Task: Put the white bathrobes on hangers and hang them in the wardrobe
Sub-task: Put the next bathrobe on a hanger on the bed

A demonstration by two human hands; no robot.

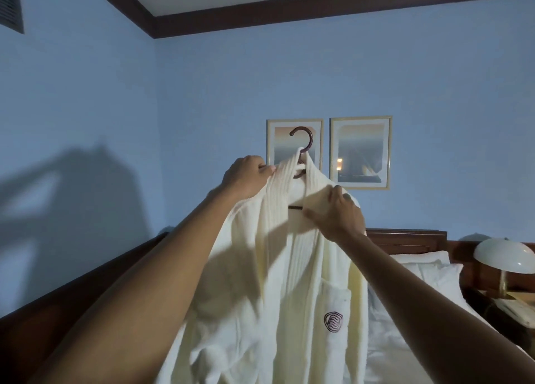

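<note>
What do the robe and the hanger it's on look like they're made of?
The cream-white bathrobe looks like soft cotton terry or waffle weave: matte, with a ribbed collar, limp folds and a stitched dark emblem on the pocket. The dark brown hanger looks like glossy plastic or lacquered wood; its thick smooth hook catches a highlight, so I cannot tell which.

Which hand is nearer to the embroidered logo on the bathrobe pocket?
The right hand. It pinches the bathrobe collar by the hanger bar, above the logo. The left hand grips the collar higher and further left.
</note>
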